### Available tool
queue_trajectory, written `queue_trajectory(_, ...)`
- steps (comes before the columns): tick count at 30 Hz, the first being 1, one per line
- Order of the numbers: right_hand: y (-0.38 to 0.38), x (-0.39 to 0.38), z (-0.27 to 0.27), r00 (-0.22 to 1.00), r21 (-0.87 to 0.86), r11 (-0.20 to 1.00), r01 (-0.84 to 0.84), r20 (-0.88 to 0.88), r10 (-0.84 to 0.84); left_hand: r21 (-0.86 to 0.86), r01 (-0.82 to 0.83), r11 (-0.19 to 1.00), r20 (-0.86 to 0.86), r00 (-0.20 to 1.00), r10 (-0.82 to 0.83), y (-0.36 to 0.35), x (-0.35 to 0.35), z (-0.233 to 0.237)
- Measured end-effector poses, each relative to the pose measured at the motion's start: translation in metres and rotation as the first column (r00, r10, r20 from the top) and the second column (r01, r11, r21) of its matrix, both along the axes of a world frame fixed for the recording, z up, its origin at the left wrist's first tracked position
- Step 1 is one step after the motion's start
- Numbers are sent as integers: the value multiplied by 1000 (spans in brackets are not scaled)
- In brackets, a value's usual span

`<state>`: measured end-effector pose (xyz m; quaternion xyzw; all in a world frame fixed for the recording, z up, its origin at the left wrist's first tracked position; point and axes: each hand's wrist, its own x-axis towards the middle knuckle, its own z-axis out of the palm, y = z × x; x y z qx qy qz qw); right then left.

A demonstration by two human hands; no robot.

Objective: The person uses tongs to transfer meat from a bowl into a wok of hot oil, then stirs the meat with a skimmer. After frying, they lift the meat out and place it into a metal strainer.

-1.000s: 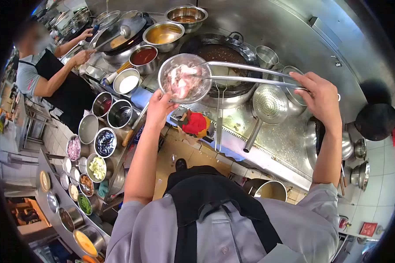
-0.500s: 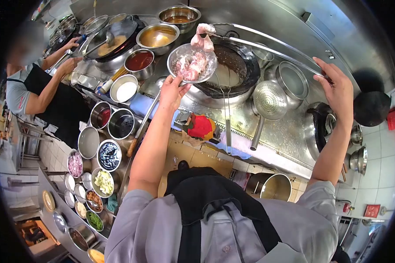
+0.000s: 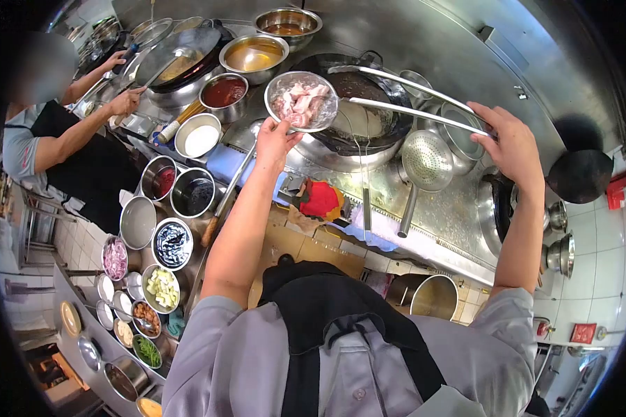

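Observation:
My left hand (image 3: 277, 144) grips the near rim of a metal bowl (image 3: 269, 97). Pale pink pieces of raw meat (image 3: 302, 104) lie in the bowl, which is held up at the left side of a wok (image 3: 389, 132). Long metal tongs (image 3: 417, 113) are in my right hand (image 3: 511, 142), thumb on one arm and fingers on the other. The tongs' tips are spread apart over the wok, and no meat shows between them. Cloudy liquid (image 3: 362, 125) fills the wok's bottom. A wire skimmer (image 3: 366, 201) rests with its head in the wok.
A perforated ladle (image 3: 426, 161) lies right of the wok. Bowls of amber liquid (image 3: 254, 55) and red sauce (image 3: 224, 92) stand to the left. Several ingredient pots, including chopped vegetables (image 3: 162, 288), line the left side. A co-worker (image 3: 69, 153) handles another wok (image 3: 177, 62).
The meat piece that hung from the tongs above the bowl is no longer in them. The tongs have moved down and spread over the wok. My right hand has come lower and left.

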<state>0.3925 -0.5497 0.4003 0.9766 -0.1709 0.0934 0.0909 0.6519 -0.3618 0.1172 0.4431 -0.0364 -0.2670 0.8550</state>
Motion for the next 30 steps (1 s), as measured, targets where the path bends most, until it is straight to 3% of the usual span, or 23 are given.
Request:
queue_trajectory(6,22,23,-2,968,-336,908,-250,-108,226,69,39,997,73,996,-44,-1,-13,7)
queue_trajectory(10,20,42,-14,960,-467,839,-278,-163,227,95,78,992,84,993,-86,-6,-20,15)
queue_trajectory(14,17,30,3,962,-435,858,-271,-111,248,77,79,994,20,996,-81,-8,-17,10)
queue_trajectory(19,11,13,20,984,-337,934,-120,86,157,-6,69,998,-74,995,-69,-10,-15,12)
queue_trajectory(30,-21,18,8,965,-205,978,36,262,19,-12,27,1000,-112,993,-28,-3,-1,-8)
